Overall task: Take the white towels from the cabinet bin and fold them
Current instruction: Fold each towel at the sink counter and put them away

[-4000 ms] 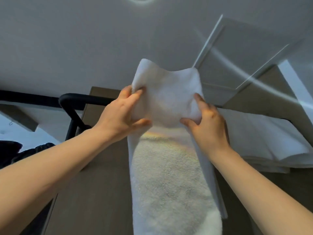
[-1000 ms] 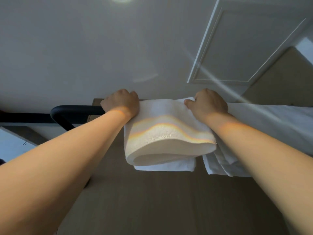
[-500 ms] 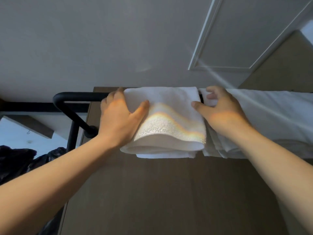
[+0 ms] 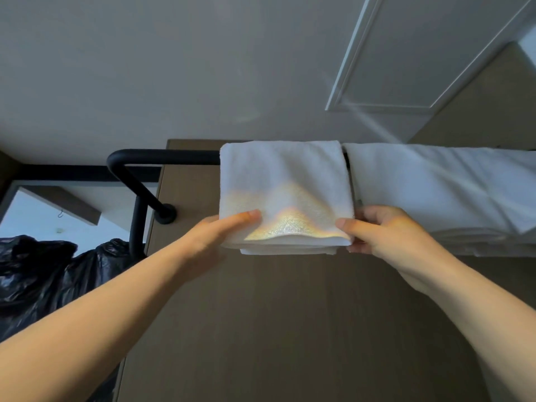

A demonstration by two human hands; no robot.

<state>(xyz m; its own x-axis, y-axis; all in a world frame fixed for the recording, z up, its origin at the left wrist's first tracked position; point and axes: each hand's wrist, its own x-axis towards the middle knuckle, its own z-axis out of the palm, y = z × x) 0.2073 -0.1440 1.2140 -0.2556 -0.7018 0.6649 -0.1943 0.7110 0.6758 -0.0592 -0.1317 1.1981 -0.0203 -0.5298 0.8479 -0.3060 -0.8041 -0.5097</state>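
Observation:
A folded white towel (image 4: 285,181) hangs over the black rail (image 4: 162,156) at the far edge of the brown surface (image 4: 290,314). My left hand (image 4: 220,233) pinches the towel's near left corner, thumb on top. My right hand (image 4: 380,230) grips the near right corner, thumb on top and fingers curled underneath. A patch of rainbow light falls across the towel's near half.
White folded linen (image 4: 435,187) lies over the rail right of the towel, almost touching it. The rail bends down to a black post (image 4: 136,227) at the left. Black rubbish bags (image 4: 43,274) sit lower left. A white panelled door (image 4: 420,53) stands behind.
Both hands have slid from the towel's far part to its near corners and taken hold there. The towel now lies flatter over the rail.

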